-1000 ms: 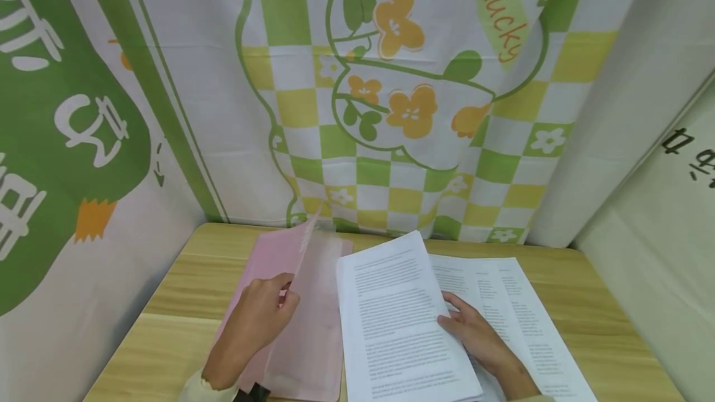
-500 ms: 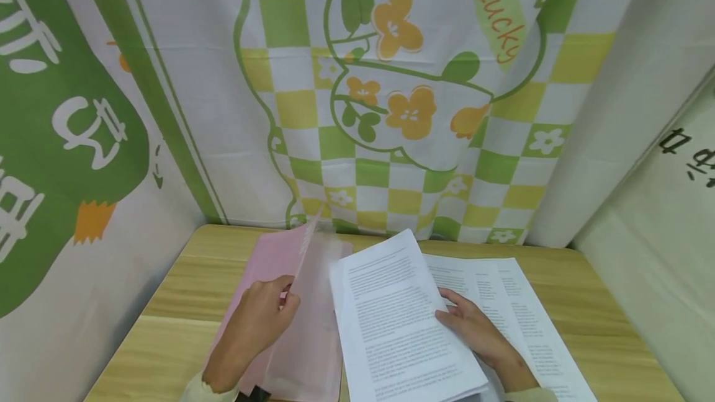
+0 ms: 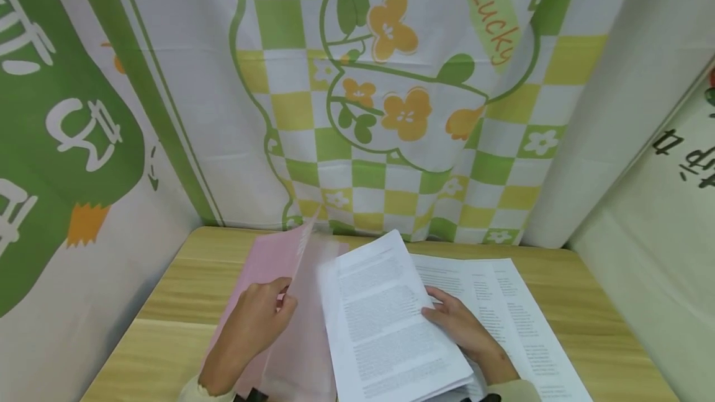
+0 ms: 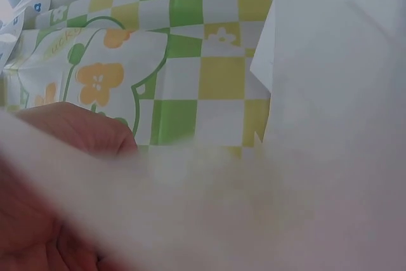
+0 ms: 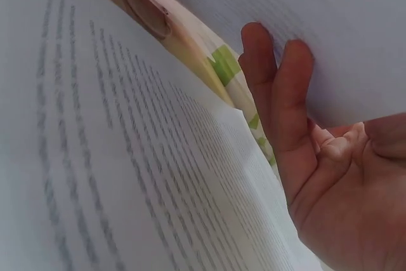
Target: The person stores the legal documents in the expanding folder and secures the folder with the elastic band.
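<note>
Pinching the raised cover (image 3: pixel 277 259) of a pink folder (image 3: pixel 304 346) on the counter (image 3: pixel 162 306), the left hand (image 3: pixel 259 315) is beside papers (image 3: pixel 385 321) gripped by the right hand (image 3: pixel 458 324), above printed sheets (image 3: pixel 522 321). Their print is too small to read; the cloth (image 3: pixel 385 160) behind reads "Lucky".

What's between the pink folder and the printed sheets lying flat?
In the head view, a held stack of printed pages, overlapping the folder and the flat sheets.

pale cream sleeves (image 3: pixel 512 391) with small black pieces (image 3: pixel 254 396)
</note>
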